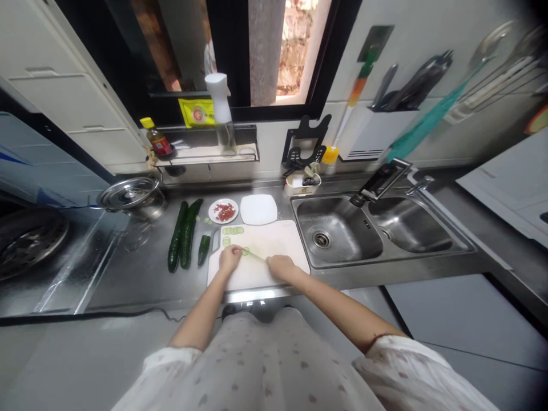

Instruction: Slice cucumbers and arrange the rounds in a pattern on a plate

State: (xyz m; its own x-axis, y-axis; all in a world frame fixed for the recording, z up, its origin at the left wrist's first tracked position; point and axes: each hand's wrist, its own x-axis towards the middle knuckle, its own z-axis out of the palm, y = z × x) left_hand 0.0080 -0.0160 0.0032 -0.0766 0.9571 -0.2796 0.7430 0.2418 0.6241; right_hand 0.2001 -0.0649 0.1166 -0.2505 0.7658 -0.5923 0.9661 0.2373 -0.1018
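Note:
On the white cutting board (261,278), my right hand (280,267) is wrapped round the handle end of a knife (257,257). Its narrow blade points left toward my other hand. My left hand (230,259) is closed, fingertips together beside the blade's tip; what they pinch, if anything, is hidden. A thin cucumber slice (245,251) lies at the blade, just right of those fingertips. More cucumber slices (233,230) rest in an overlapping row at the board's upper left, with a small stack (226,241) below. A cut cucumber piece (204,250) lies left of the board.
Two whole cucumbers (186,234) lie farther left, near a lidded steel pot (139,197). Behind the board stand a plate of chopped red bits (223,212) and a white square plate (258,209). A double sink (338,228) borders the board's right.

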